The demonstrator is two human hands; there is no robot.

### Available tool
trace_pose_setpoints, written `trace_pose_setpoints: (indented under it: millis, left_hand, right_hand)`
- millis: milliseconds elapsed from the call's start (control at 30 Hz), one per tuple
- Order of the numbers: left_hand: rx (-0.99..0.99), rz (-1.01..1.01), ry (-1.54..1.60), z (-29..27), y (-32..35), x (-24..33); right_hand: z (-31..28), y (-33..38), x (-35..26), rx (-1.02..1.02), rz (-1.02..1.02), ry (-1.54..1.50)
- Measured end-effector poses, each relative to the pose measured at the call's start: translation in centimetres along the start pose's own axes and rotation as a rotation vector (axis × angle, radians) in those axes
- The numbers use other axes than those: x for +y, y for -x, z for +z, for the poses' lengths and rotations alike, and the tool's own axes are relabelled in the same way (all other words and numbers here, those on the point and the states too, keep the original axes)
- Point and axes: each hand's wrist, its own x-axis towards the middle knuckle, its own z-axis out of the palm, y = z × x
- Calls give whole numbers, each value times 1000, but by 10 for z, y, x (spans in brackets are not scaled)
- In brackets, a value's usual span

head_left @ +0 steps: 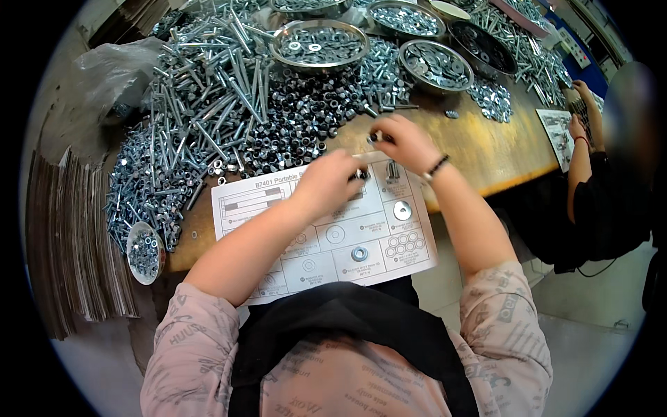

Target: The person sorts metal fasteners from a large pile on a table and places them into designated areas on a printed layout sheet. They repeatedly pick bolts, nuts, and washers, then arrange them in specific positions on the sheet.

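Observation:
A white printed sheet [326, 267] with a grid of parts drawings lies at the table's front edge, below my hands. Above its top part my left hand [330, 182] is closed, with dark nuts at its fingertips. My right hand [404, 142] is held slightly farther off and to the right, pinching a small black-and-silver nut [379, 137]. On the sheet rest a large flat washer [402, 210], a smaller ring-shaped metal piece [359, 254] and short silver bolts [392, 171]. Straight beyond my hands spreads a heap of nuts with dark centres [299, 115].
Long bolts [215, 76] pile up at the far left. Metal bowls of washers [320, 64] stand along the back, beside a black bowl [511, 66]. A white bowl [158, 267] sits at the left edge by stacked cardboard [73, 243]. Another person's hands [580, 125] work at right.

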Motion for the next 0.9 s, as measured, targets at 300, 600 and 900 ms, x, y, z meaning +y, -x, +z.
trace_pose_setpoints:
  millis: [300, 600, 900]
  left_hand:
    - [-212, 201, -14, 48, 44, 60]
    - [-248, 107, 119, 52, 50, 66]
    - [-197, 131, 224, 48, 52, 67]
  right_hand:
    - [-24, 148, -53, -293, 37, 81]
    - [-22, 156, -53, -270, 81, 72]
    - [-34, 147, -54, -278, 102, 1]
